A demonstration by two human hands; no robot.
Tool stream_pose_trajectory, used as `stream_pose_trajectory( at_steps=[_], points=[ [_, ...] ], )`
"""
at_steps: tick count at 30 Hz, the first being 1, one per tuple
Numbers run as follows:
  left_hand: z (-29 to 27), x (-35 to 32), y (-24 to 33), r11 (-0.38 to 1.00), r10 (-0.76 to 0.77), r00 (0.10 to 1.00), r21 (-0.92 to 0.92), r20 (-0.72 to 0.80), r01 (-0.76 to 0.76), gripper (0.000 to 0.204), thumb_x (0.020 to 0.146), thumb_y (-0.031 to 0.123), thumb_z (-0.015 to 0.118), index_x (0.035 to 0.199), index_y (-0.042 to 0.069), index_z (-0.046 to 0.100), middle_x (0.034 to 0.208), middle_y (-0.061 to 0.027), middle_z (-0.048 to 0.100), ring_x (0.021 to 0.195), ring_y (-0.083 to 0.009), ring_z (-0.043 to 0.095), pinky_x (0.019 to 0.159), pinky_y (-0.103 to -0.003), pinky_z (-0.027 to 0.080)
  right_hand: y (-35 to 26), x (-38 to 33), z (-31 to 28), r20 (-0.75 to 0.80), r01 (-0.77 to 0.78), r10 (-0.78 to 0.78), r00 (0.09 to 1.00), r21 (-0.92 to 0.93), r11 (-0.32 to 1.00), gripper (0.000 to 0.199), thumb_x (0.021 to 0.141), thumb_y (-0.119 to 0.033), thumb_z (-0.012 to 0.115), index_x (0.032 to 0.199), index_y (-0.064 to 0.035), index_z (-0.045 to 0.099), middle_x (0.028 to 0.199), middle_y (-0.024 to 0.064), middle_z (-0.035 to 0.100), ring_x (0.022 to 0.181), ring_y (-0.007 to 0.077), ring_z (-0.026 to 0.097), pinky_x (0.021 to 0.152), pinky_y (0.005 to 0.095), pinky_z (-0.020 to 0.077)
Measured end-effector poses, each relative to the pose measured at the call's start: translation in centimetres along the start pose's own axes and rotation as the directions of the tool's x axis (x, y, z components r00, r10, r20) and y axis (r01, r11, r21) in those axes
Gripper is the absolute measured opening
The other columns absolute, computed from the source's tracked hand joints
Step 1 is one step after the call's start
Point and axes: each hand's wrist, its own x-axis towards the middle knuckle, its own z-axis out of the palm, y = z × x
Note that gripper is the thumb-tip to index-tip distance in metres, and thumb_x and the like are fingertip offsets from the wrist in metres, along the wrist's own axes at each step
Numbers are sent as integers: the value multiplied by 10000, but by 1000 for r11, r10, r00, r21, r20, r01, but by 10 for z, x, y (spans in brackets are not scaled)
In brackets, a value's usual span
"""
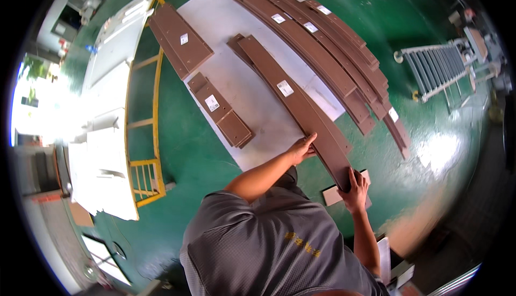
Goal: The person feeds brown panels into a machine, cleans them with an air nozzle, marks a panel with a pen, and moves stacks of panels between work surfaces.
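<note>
A long brown panel (pixel 293 102) with a white label slants toward me over a white-topped table (pixel 263 129). My left hand (pixel 304 149) grips its left edge, thumb on top and fingers beneath. At the near end my right hand (pixel 355 189) clasps the corner, its thumb on the upper face. Another brown board (pixel 336 132) lies under the panel, showing along its right side. To the left are a short stack of narrow brown boards (pixel 220 108) and a wider brown board stack (pixel 180 40), both labelled.
Several long brown boards (pixel 322 54) lie stacked along the table's right side, some overhanging its near edge. A yellow-framed rack (pixel 157 118) holding white panels stands left. A grey roller conveyor (pixel 435 67) stands right. Small light blocks (pixel 331 195) are near my right hand.
</note>
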Motion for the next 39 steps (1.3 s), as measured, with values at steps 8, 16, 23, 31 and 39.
stream_pose_trajectory(
  at_steps=[8, 16, 23, 31, 39],
  points=[
    [89, -82, -103, 976, -107, 974, 210, 199, 65, 381, 911, 234, 868, 1214, 53, 725, 1152, -31, 752, 1033, -169, 715, 887, -352, 577, -61, -223, 30, -222, -459, 494, 841, 193, 867, 1132, 627, -225, 941, 1597, -34, 390, 1446, 180, 584, 1289, 424, 571, 1086, 519, 458],
    [268, -72, -107, 907, 77, 949, 374, 307, -194, 455, 1005, 420, 776, 1103, -22, 726, 1060, -25, 724, 950, -104, 624, 849, -303, 512, -79, -300, 0, -436, -597, 849, 297, 609, 522, 917, 625, -216, 937, 1442, -68, 549, 1263, 183, 685, 1163, 378, 690, 999, 445, 561],
    [360, 7, -174, 455, 35, 834, 734, 551, -504, 431, 1009, 419, 763, 999, -12, 767, 928, -23, 737, 834, -116, 637, 743, -326, 526, -171, -412, 74, -425, -729, 848, -318, 681, 68, 925, 644, -274, 909, 1464, -61, 537, 1267, 194, 706, 1164, 381, 705, 1015, 451, 562],
    [457, -10, -333, 490, -507, 438, 666, 742, -562, 399, 943, 287, 848, 1112, -53, 726, 1016, -79, 780, 877, -135, 706, 795, -316, 571, -259, -414, 126, 25, -364, 612, -790, 784, -503, 995, 660, -391, 928, 1501, -62, 511, 1372, 199, 674, 1264, 372, 663, 1077, 449, 524],
    [384, -122, -599, 125, -828, 222, 554, 516, -823, 629, 827, 340, 913, 1249, -74, 698, 1070, -194, 798, 958, -264, 776, 852, -389, 600, -229, -515, 153, 198, -99, 380, -904, 766, -635, 1086, 712, -434, 909, 1611, -104, 396, 1413, 200, 639, 1273, 378, 656, 1059, 473, 533]
  ],
)
